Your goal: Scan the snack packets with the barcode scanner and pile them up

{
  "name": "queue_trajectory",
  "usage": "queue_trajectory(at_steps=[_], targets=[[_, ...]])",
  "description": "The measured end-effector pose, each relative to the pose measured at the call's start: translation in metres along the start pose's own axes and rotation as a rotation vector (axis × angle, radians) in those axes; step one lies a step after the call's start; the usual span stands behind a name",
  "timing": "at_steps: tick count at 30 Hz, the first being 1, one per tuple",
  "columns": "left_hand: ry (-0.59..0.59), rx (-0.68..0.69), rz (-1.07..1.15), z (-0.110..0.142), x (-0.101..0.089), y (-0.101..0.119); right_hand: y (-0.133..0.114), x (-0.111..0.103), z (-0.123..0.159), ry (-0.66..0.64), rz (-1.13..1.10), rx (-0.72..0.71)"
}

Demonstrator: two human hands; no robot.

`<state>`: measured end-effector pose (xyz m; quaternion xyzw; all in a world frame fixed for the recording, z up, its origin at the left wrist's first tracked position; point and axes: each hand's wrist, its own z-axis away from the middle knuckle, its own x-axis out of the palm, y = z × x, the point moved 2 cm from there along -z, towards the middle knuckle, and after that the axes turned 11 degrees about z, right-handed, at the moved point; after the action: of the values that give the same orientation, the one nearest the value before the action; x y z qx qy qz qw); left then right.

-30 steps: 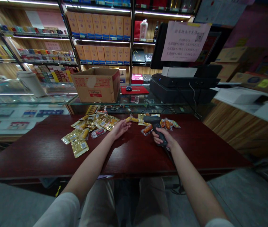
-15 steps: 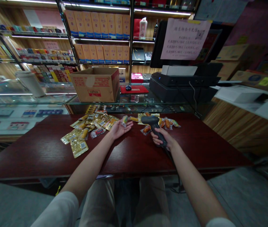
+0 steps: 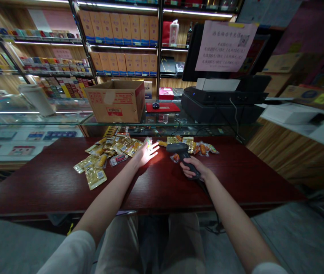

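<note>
My right hand (image 3: 193, 169) grips the handle of a black barcode scanner (image 3: 179, 149), its head turned left. My left hand (image 3: 146, 154) is raised palm up just left of the scanner head and holds a small snack packet (image 3: 149, 143) in its fingers; the hand and packet are lit by the scanner's light. A pile of yellow snack packets (image 3: 109, 152) lies on the dark red table (image 3: 50, 182) to the left of that hand. More packets with orange contents (image 3: 201, 148) lie behind the scanner to the right.
Behind the table runs a glass counter (image 3: 64, 118) carrying a cardboard box (image 3: 116, 101), a red mouse pad with a mouse (image 3: 162, 107) and a black till with a screen and a paper notice (image 3: 224, 45). Stocked shelves fill the back wall. A cable hangs from the scanner.
My left hand picked a small packet from the table and lifted it up. The scanner swung left toward it, and its light now falls on the hand and packet.
</note>
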<state>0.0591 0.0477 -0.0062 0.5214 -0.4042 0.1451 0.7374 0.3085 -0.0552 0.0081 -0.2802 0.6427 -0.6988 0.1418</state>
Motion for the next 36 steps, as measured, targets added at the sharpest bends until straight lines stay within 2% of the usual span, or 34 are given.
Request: queue_trajectory(at_steps=[5, 9, 11, 14, 15, 18, 20, 22, 24, 25, 27, 30, 31, 33, 36], targets=[[0.056, 0.051, -0.081, -0.005, 0.001, -0.002, 0.001, -0.001, -0.001, -0.008, -0.012, 0.003], [0.194, 0.286, -0.327, -0.007, -0.003, 0.000, 0.000, -0.003, 0.001, 0.026, -0.021, -0.008], [0.268, 0.440, -0.620, -0.002, -0.002, 0.008, -0.002, -0.005, 0.001, 0.044, -0.028, -0.019], [0.405, 0.695, -1.248, 0.013, 0.000, 0.025, -0.004, -0.011, 0.001, 0.094, -0.039, -0.042], [0.471, 0.739, -1.450, 0.018, 0.000, 0.030, -0.005, -0.014, 0.001, 0.116, -0.043, -0.049], [0.649, 0.676, -1.865, 0.029, -0.008, 0.039, -0.009, -0.026, 0.002, 0.183, -0.064, -0.062], [0.747, 0.610, -1.987, 0.032, -0.015, 0.041, -0.011, -0.034, 0.003, 0.231, -0.090, -0.069], [0.816, 0.620, -2.035, 0.030, -0.017, 0.039, -0.012, -0.040, 0.006, 0.280, -0.114, -0.081], [0.785, 0.693, -2.061, 0.022, -0.011, 0.033, -0.013, -0.045, 0.007, 0.329, -0.139, -0.099], [0.714, 0.718, -2.070, 0.015, -0.006, 0.029, -0.013, -0.046, 0.008, 0.347, -0.151, -0.107], [0.463, 0.691, -2.069, -0.004, 0.006, 0.018, -0.013, -0.048, 0.008, 0.364, -0.167, -0.110], [0.013, 0.497, -1.989, -0.037, 0.021, -0.001, -0.011, -0.048, 0.006, 0.362, -0.178, -0.098], [-0.050, 0.442, -1.938, -0.047, 0.024, -0.005, -0.010, -0.048, 0.005, 0.361, -0.179, -0.092], [-0.057, 0.391, -1.831, -0.062, 0.027, -0.011, -0.010, -0.047, 0.005, 0.366, -0.178, -0.085], [0.051, 0.420, -1.754, -0.070, 0.027, -0.011, -0.012, -0.045, 0.004, 0.368, -0.171, -0.082]])
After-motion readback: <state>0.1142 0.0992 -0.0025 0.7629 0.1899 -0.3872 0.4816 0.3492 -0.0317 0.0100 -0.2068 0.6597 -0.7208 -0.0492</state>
